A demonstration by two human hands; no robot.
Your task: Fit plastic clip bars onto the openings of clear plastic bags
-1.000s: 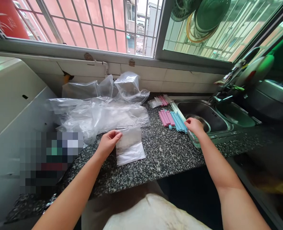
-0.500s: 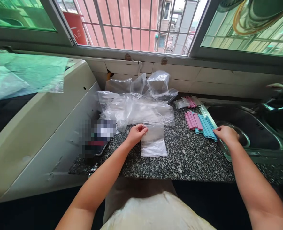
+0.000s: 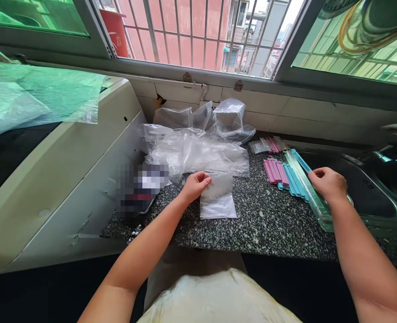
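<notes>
My left hand [image 3: 196,186] pinches the upper left corner of a small clear plastic bag [image 3: 219,202], which lies flat on the speckled counter. Over the sink's left rim, my right hand [image 3: 330,183] holds a blue bag clip [image 3: 300,160] by its near end, thumb and fingers closed. Left of that hand, a row of blue bag clips [image 3: 294,181] lies beside pink bag clips [image 3: 275,171] on the counter. Behind them is a small packet of pink clips [image 3: 273,144].
Crumpled clear plastic bags [image 3: 215,154] cover the back of the counter. A metal sink [image 3: 356,179] lies to the right. At left stands a white appliance [image 3: 94,166] with plastic sheeting on top. A blurred dark item [image 3: 141,193] sits beside it. The barred window is behind.
My right hand has lifted a blue bag clip off the row and moved it right, over the sink's rim. My left hand keeps its pinch on the plastic bag. The view has shifted slightly.
</notes>
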